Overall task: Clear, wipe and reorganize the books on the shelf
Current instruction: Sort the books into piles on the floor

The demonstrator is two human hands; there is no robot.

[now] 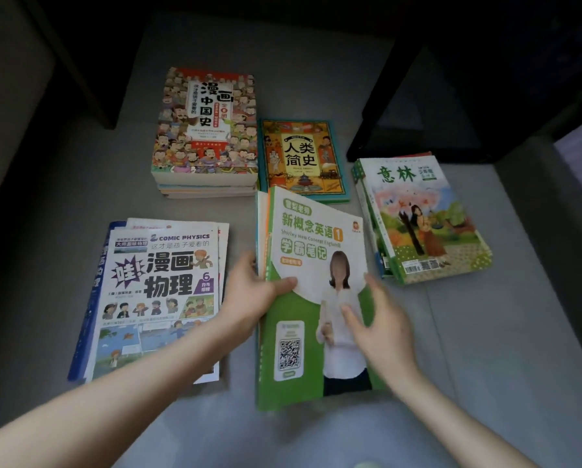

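Five lots of books lie spread on a grey surface (485, 349). The person leans over the middle one, a green English workbook (309, 238) with a woman in a white shirt on its cover. It sits on top of a few thinner books whose orange and teal edges show along its left side. Its far end overlaps the near edge of a teal-bordered history book (303, 157).

The left hand (255, 292) grips the workbook at its left edge, with the thumb flat on the cover and the fingers curled round the side. I cannot tell whether it has the books beneath as well. The right hand (380, 319) is over the right half of the cover with its fingers spread and loosely bent. It is blurred, so I cannot say whether it touches the cover.

Just left of the left forearm lies a comic physics book (161, 288), on top of a blue-spined book and some others fanned out under it. Further back is a stack topped by a comic Chinese history book (208, 130), just beside the teal-bordered one. To the right, apart from the workbook, a pile of magazines (424, 217) sits at a slant, its top cover showing a girl by a tree. Behind that pile stands a black frame (370, 136).
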